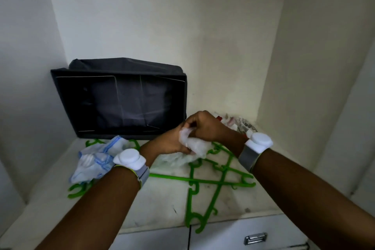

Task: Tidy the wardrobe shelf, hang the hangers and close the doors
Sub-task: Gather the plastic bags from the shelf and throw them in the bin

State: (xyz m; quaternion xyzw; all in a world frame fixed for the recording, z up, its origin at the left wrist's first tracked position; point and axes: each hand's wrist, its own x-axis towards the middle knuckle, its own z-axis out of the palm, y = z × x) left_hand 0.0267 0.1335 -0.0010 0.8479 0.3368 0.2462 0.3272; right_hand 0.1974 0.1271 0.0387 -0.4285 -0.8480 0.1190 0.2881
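Observation:
Both hands meet over the middle of the white wardrobe shelf (pixel 162 205). My left hand (pixel 168 142) and my right hand (pixel 205 126) are both closed on a crumpled clear plastic bag (pixel 194 145), which trails down onto the shelf. Several green plastic hangers (pixel 213 182) lie crossed on the shelf below and to the right of my hands; one hook sticks out over the front edge. Another green hanger (pixel 78 191) pokes out at the left from under a blue-and-white plastic bag (pixel 95 160).
A dark grey fabric storage box (pixel 121 97) lies tipped on its side at the back left, its open side facing me. More crumpled wrappers (pixel 237 123) sit in the back right corner. Drawers with a metal handle (pixel 255 237) are below the shelf.

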